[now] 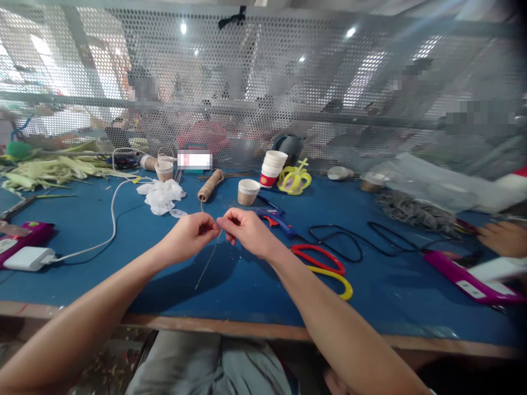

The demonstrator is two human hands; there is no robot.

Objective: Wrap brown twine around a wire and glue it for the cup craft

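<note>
My left hand and my right hand meet over the middle of the blue table, fingertips pinched close together. Thin brown twine runs between them, and its loose end hangs below the fingers. Behind my left hand lies the twine spool, with a strand leading from it toward that hand. Just beyond my right hand stands a paper cup wrapped in brown twine. The exact crossing of the strand at the fingertips is hidden.
A blue glue gun and red-and-yellow-handled scissors lie right of my hands. Stacked paper cups stand behind. White crumpled plastic and pale husks are leftward. Another person's hand is at the right edge.
</note>
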